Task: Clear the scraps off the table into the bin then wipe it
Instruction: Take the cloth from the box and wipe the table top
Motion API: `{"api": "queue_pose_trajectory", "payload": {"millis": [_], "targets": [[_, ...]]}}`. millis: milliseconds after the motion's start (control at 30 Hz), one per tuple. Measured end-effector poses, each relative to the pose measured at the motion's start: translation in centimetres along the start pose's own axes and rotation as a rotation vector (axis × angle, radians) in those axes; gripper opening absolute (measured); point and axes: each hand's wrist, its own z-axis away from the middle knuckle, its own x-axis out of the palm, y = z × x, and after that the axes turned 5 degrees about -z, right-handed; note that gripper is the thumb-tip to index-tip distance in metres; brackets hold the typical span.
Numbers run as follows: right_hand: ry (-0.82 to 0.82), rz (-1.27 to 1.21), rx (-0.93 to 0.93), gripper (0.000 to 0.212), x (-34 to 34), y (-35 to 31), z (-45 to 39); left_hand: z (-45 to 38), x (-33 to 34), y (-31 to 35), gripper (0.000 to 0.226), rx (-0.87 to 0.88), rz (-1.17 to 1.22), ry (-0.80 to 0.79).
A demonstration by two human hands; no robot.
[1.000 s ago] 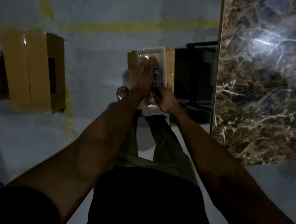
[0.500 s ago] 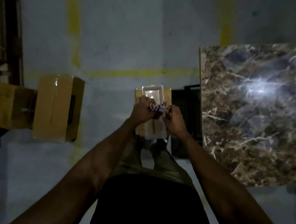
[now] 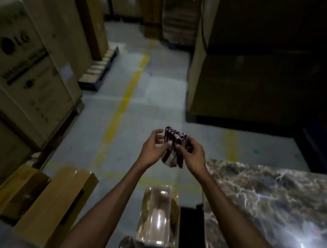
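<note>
A folded purple-and-white striped cloth (image 3: 174, 146) hangs in the air between both hands, to the left of the marble table's far corner. My left hand (image 3: 153, 146) pinches its left side with thumb and fingers. My right hand (image 3: 193, 152) grips its right side. The dark marble table (image 3: 283, 218) fills the lower right and shows a bright light reflection. Below the hands, a clear plastic tray (image 3: 158, 217) lies on a cardboard box beside the table's left edge. The room is dim.
Two yellow cardboard boxes (image 3: 48, 202) stand on the floor at lower left. Tall appliance cartons (image 3: 21, 63) line the left side and a dark stack (image 3: 258, 74) rises at right. A grey floor aisle with yellow lines (image 3: 124, 102) runs ahead.
Both hands lifted the cloth off the plastic tray and raised it to chest height. The head view tilted up from the floor toward the aisle.
</note>
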Motion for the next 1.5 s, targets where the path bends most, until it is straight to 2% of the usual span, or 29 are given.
{"api": "queue_pose_trajectory", "payload": {"millis": [133,267,467,667,833,1033,1167,1300,1400,1467,1500], "targets": [[-0.050,-0.092,-0.097,0.022,-0.3,-5.1,-0.3,2.3,-1.0,5.6,0.065,0.101,0.155,-0.137],[-0.129,-0.242,-0.115,0.026,-0.5,-10.1,1.7,4.8,-1.6,11.8,0.037,0.182,0.303,-0.214],[-0.010,-0.299,-0.128,0.025,-3.4,-16.3,6.0,8.7,-1.5,16.8,0.049,0.223,0.365,-0.172],[0.039,-0.335,-0.137,0.028,-7.2,-20.2,12.4,14.4,-2.0,18.8,0.035,0.200,0.459,-0.069],[0.209,-0.333,-0.109,0.030,-10.2,-21.0,18.3,19.6,-3.2,18.2,0.026,0.096,0.560,0.003],[0.162,-0.361,-0.053,0.031,-14.0,-22.5,24.6,25.7,-2.8,19.4,0.026,0.117,0.588,-0.039],[0.107,-0.411,-0.070,0.038,-15.1,-22.8,27.2,29.0,-1.5,21.4,0.020,0.142,0.529,0.027],[0.133,-0.436,-0.125,0.026,-17.0,-22.5,29.4,31.3,-0.1,22.7,0.014,0.162,0.457,0.046],[0.140,-0.332,-0.207,0.019,-20.1,-22.4,30.7,32.0,1.3,23.8,0.029,0.240,0.234,0.124],[0.127,-0.256,-0.270,0.013,-22.7,-22.0,31.2,32.7,2.8,24.9,0.049,0.296,0.045,0.171],[0.107,-0.202,-0.299,0.012,-24.0,-21.7,31.5,33.1,4.0,25.6,0.059,0.330,0.012,0.146]]}}
